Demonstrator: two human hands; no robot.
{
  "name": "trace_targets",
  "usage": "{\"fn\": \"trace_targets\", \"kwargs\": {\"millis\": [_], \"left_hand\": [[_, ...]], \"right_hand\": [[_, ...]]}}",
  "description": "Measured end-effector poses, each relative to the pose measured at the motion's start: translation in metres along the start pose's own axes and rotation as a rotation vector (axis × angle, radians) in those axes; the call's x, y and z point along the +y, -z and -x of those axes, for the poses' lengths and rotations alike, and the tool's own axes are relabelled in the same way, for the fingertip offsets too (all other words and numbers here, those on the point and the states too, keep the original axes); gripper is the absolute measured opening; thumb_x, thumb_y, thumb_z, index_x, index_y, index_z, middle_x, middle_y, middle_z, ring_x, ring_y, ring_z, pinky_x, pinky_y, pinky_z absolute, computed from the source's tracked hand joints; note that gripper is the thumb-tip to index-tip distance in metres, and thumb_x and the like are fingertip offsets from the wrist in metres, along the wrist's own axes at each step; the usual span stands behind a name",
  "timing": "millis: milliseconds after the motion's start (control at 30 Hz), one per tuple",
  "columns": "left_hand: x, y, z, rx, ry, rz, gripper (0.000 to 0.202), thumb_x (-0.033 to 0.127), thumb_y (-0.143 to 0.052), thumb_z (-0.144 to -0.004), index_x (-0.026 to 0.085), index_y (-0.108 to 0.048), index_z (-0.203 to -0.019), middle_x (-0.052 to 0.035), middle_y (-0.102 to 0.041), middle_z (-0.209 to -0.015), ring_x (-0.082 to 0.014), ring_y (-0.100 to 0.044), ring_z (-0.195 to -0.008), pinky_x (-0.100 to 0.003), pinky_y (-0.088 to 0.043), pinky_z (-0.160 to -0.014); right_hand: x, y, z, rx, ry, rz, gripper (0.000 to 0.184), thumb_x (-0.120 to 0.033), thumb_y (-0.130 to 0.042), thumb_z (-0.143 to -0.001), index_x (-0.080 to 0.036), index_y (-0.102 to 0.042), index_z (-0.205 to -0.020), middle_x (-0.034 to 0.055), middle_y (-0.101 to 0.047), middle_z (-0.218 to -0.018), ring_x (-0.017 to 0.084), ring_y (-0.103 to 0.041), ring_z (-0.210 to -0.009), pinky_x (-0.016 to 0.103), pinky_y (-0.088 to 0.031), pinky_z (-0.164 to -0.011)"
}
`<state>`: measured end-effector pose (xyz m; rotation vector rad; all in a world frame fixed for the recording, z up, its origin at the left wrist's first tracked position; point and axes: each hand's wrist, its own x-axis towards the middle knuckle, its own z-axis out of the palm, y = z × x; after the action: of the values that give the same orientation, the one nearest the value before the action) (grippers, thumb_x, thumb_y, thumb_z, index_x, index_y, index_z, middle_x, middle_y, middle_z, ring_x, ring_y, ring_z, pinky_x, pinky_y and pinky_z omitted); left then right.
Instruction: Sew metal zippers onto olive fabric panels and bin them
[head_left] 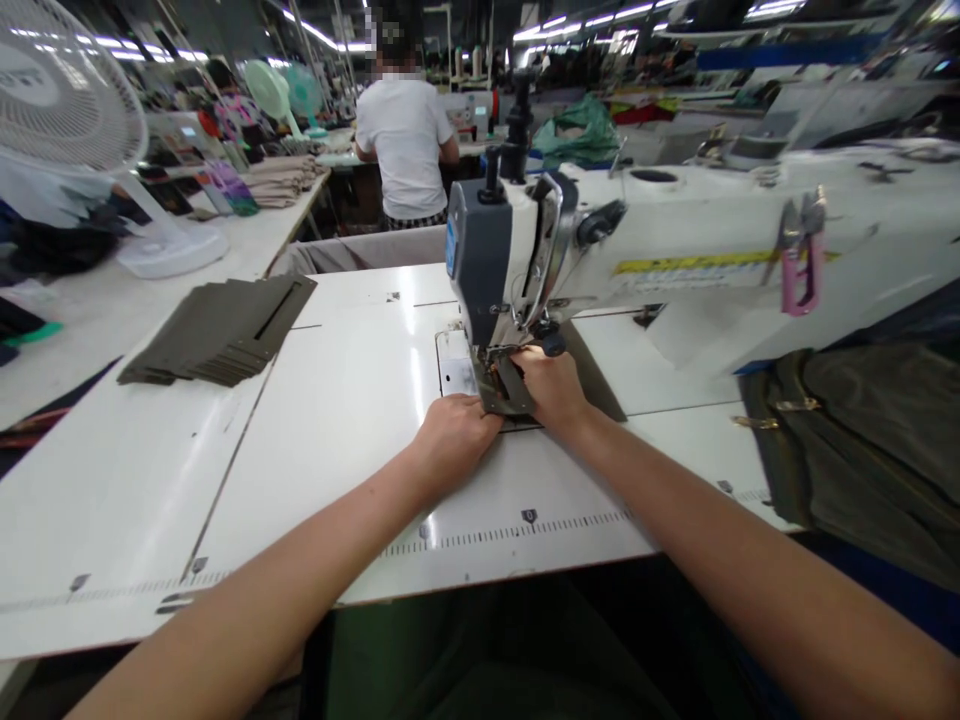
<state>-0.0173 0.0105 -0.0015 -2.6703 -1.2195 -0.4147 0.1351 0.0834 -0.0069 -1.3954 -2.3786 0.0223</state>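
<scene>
A dark olive fabric piece (601, 388) with a slot-like opening lies under the needle area of a white and grey sewing machine (487, 265). At the fabric's front left corner, my left hand (459, 432) is closed on its edge, fingertips partly hidden. My right hand (551, 385) grips the same piece just right of the presser foot, fingers bent and close to the needle; the machine head hides part of them. Left of the machine, a fanned stack of similar olive pieces (217, 330) rests on the white table (337, 450).
Pink-handled snips (802, 265) hang on the machine arm. Dark olive cloth with zips (862, 430) is heaped at the right edge. A white fan (172, 245) stands on the left-hand table. Beyond the machine, a person in a white shirt (405, 145) faces away.
</scene>
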Motion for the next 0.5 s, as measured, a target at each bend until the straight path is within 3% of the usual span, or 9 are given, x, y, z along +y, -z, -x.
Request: {"fn": "trace_targets", "kwargs": {"millis": [333,500], "left_hand": [[0.0,-0.003,0.001,0.001,0.023,0.047,0.021,0.012,-0.041,-0.083,0.013,-0.06,-0.075,-0.0053,-0.065,-0.073,-0.019,-0.061,-0.069,-0.032,-0.05,-0.063],[0.006,0.005,0.012,0.06,0.046,0.048,0.022,0.019,-0.04,-0.088,0.015,-0.06,-0.08,-0.0038,-0.064,-0.075,-0.0161,-0.06,-0.069,-0.031,-0.05,-0.065]], "right_hand": [[0.006,-0.023,-0.022,0.051,-0.24,-0.011,0.032,-0.013,-0.033,-0.083,-0.011,-0.065,-0.08,0.0134,-0.065,-0.08,0.025,-0.06,-0.077,0.029,-0.041,-0.062],[0.008,-0.002,-0.007,0.057,-0.143,-0.093,0.02,-0.018,-0.047,-0.079,-0.013,-0.067,-0.081,0.0098,-0.066,-0.073,0.022,-0.061,-0.071,0.028,-0.044,-0.062]]}}
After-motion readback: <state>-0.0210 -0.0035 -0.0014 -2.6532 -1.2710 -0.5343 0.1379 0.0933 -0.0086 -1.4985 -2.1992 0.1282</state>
